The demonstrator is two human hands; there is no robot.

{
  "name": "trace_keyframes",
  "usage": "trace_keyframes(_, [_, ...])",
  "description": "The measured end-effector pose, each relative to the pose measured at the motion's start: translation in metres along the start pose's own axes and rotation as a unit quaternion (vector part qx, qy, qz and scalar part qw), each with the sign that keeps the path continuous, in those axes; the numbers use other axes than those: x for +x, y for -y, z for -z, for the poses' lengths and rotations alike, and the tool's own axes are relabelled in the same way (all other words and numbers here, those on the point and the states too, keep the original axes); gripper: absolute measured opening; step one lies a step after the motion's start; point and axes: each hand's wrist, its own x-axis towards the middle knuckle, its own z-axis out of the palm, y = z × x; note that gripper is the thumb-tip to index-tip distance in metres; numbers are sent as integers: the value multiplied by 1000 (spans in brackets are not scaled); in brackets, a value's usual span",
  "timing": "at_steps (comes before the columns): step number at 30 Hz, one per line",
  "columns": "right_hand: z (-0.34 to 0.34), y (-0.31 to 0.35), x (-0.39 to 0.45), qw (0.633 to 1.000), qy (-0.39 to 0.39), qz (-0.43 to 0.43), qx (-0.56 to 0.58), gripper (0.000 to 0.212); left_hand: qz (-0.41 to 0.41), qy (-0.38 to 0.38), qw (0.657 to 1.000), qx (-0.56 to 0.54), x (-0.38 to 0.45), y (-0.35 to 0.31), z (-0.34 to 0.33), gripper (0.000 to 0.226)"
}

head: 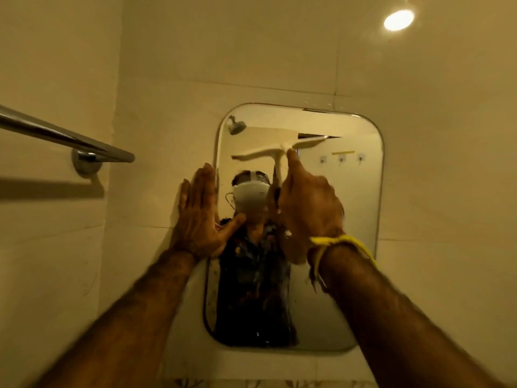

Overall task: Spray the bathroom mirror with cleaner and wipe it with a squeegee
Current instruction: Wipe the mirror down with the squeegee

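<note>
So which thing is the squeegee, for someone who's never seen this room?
Find the rounded rectangular wall mirror. Against its upper glass lies a cream plastic T-shaped squeegee, its stem gripped by the right hand wearing a yellow wristband. Nothing else there is T-shaped.

One mirror point(349, 219) hangs at the frame's centre. One squeegee point(268, 152) lies against its upper part. Two hands are raised: the left hand point(200, 212) at the mirror's left edge, the right hand point(309, 208) at centre. One yellow band point(340, 242) circles the right wrist. One rail point(64, 137) shows at middle left, one ceiling light point(398, 20) at upper right. Three hooks point(341, 158) appear reflected in the mirror, and one shower head point(236, 126).
</note>
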Motion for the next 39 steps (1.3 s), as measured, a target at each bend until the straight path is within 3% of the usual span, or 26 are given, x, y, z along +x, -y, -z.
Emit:
trace_keyframes(3, [7,-3,-4,1000,9,-26,-2,58,5,-4,1000,-19,0,-1,0,111])
trace_keyframes(9, [14,-33,-61,1000,13,15,-14,54,11,15,998,-60,-8,0,-2,111])
trace_keyframes(12, [24,-44,-18,997,-50,-55,-6,55,23,15,998,-58,-15,-6,-9,108])
trace_keyframes(15, [29,-51,-17,993,-65,-103,-8,49,33,14,998,-51,-22,-12,-16,107])
trace_keyframes(20, [23,-49,-99,998,-22,-59,0,77,27,16,999,-33,-27,-12,-19,107])
trace_keyframes(25, [40,-86,-36,983,-62,-173,-11,42,37,12,998,-49,-32,-19,-22,109])
trace_keyframes(28, [43,-92,-46,974,-64,-215,16,39,42,17,998,-47,-38,-22,-23,111])
trace_keyframes(33, [29,-84,-115,983,-11,-185,-8,48,34,52,997,-43,-42,-18,-19,113])
trace_keyframes(39, [40,-79,-46,977,-57,-204,28,39,26,81,996,-15,-40,-18,-13,113])
